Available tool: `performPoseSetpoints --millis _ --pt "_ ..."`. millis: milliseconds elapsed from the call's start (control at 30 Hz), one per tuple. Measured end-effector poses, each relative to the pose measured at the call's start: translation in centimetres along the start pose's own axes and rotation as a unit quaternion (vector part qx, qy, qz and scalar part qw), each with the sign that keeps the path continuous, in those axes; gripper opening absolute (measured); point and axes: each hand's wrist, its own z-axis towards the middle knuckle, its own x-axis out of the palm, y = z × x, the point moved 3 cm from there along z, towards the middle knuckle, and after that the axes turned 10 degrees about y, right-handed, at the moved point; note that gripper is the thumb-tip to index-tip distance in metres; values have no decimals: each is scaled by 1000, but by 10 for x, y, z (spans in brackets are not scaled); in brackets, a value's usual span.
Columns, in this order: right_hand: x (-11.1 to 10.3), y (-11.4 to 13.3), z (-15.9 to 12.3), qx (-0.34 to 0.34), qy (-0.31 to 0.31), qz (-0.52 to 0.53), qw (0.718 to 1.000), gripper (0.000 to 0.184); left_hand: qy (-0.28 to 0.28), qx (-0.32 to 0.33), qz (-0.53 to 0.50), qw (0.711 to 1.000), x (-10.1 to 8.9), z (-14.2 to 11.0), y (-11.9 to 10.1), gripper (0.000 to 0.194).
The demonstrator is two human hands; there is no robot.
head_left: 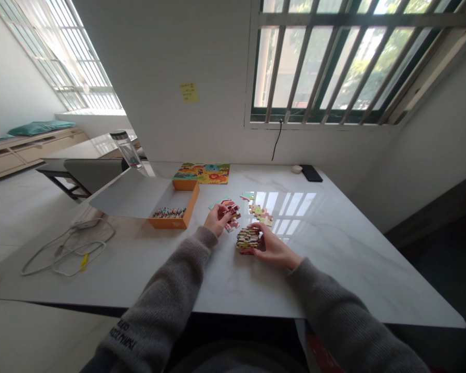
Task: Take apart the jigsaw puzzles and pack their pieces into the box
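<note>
My left hand [216, 218] is closed in a pinch on a few colourful puzzle pieces [231, 209] near the middle of the white table [334, 248]. My right hand [274, 247] curls around a thick stack of puzzle pieces [247, 241] that stands on the table just in front of me. More loose puzzle pieces [261, 213] lie flat beyond the stack. An orange box [176, 207] with an open grey lid holds a row of further pieces to the left.
A colourful picture board [203, 173] lies behind the orange box. A coiled white cable [66, 248] rests on the table's left side. A water bottle [127, 149] stands at the back left, and a black phone [311, 173] and a small white object lie near the wall.
</note>
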Motion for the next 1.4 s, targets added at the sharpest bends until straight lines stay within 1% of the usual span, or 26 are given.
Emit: performPoseSetpoints --millis 100,133,200,267,333,367,433,500,600,667,733,767,800,833,867,900,933,967,1000,1100,1200,1267,1333,1400 --pt "0 -1 2 1 -12 -4 1000 60 31 3 -82 996 10 -4 -11 55" --pt "-2 -1 3 1 -21 -11 1000 58 44 5 -89 995 11 -5 -15 55" --pt "-7 -1 5 1 -40 -33 999 56 98 2 -78 992 16 -11 -22 53" --pt "-12 -2 6 0 -53 -56 997 57 175 -1 -34 984 23 -18 -27 49" --pt "-16 -5 5 -4 -55 -65 996 59 231 17 43 972 30 -26 -30 44" --pt "-17 -7 5 -7 -52 -63 997 60 247 33 89 964 33 -30 -31 43" --pt "-18 -10 4 -9 -45 -56 997 61 262 59 174 947 39 -36 -30 39" --pt "-18 -13 4 -5 -40 -52 998 62 264 59 228 935 41 -39 -24 36" --pt "-19 -16 4 0 -28 -42 999 63 249 53 272 928 41 -40 -15 27" --pt "-20 -16 4 2 -23 -30 999 63 242 60 307 919 40 -40 -10 23" --pt "-21 -16 4 6 -24 -24 999 63 215 83 350 908 39 -40 -9 22" --pt "-21 -16 4 9 -25 -22 999 63 188 103 372 903 38 -40 -9 24" --pt "-21 -16 4 12 -24 -20 999 63 158 127 390 898 38 -40 -10 30" --pt "-21 -16 4 13 -22 -18 1000 63 131 152 402 893 38 -39 -11 42" --pt "-21 -16 4 13 -20 -16 1000 63 114 174 407 890 39 -39 -11 59" --pt "-21 -15 4 14 -18 -15 1000 64 111 189 405 888 40 -39 -10 76" --pt "-21 -14 4 14 -16 -16 1000 64 119 198 400 887 42 -38 -9 89" --pt "-21 -13 4 15 -13 -19 1000 64 133 199 396 887 45 -38 -7 97" --pt "-22 -12 4 15 -10 -23 1000 64 149 196 393 886 47 -37 -6 100" --pt "-23 -8 3 12 6 -41 999 66 187 181 387 885 54 -35 -4 101" --pt "-20 -7 3 18 15 -78 997 73 203 168 388 883 58 -35 -4 99" --pt "-16 -9 4 54 7 -120 991 77 204 166 395 880 61 -36 -4 99" --pt "-11 -10 5 99 -9 -174 980 79 205 169 403 876 63 -37 -3 99" --pt "-5 -9 7 121 -18 -221 968 80 204 166 410 873 64 -37 -2 99"
